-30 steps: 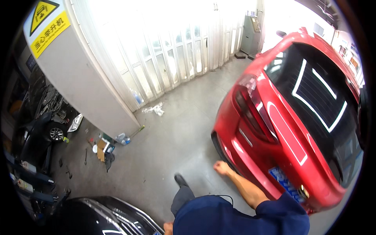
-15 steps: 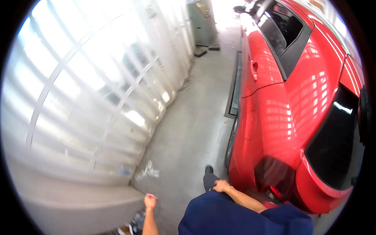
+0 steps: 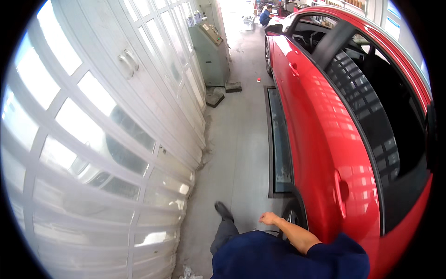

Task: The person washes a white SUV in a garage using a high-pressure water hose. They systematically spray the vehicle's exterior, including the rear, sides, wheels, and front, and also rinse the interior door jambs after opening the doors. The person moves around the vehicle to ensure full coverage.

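Observation:
My right hand [image 3: 268, 218] hangs in front of my body at the lower middle, with its fingers curled in. No object shows in it. Beside it stands a red car [image 3: 320, 153]; the hand is apart from the bodywork, close to the rear wheel [image 3: 293, 216]. A thin dark line curves just below the hand, and I cannot make out what it is. My left hand is out of view. One dark shoe [image 3: 224, 211] of mine is stretched forward on the grey floor [image 3: 227, 149].
A white panelled partition [image 3: 139, 107] with windows runs along the left. Ahead stands a green control cabinet [image 3: 210, 60] with dark blocks [image 3: 215, 98] at its foot. A framed lift platform [image 3: 281, 149] lies beside the car. Far off, a person in blue [image 3: 265, 16] crouches.
I have moved forward along the car, and the cabinet is nearer. My left hand has left the view. My right hand has come away from my leg toward the rear wheel.

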A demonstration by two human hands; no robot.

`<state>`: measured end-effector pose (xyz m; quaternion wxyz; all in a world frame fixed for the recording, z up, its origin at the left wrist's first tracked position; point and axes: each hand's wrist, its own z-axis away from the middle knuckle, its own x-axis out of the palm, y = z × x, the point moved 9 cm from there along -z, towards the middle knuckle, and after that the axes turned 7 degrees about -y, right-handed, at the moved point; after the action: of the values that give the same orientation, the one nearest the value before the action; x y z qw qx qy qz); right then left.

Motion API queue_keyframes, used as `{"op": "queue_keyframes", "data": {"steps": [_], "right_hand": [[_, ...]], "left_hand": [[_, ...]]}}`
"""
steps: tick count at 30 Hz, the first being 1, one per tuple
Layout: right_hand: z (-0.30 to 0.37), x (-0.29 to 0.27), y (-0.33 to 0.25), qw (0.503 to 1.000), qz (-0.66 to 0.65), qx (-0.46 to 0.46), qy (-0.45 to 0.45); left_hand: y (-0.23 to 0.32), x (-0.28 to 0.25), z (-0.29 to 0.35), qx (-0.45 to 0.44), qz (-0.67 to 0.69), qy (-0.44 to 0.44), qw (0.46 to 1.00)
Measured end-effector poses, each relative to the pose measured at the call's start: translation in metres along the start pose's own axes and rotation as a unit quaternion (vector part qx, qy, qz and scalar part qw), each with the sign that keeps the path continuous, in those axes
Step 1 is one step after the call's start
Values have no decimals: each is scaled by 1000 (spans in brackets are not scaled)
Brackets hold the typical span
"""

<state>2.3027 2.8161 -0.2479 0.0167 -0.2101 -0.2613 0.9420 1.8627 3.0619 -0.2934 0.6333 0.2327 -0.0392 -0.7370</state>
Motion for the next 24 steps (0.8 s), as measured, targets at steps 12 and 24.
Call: {"op": "queue_keyframes", "data": {"steps": [12, 24], "right_hand": [[-170, -228, 65, 820, -517, 214, 119], [-479, -766, -1, 910, -267, 200, 245]], "left_hand": [[562, -444, -359, 119, 100, 30, 987], [1161, -586, -558, 196, 98, -34, 975]]}}
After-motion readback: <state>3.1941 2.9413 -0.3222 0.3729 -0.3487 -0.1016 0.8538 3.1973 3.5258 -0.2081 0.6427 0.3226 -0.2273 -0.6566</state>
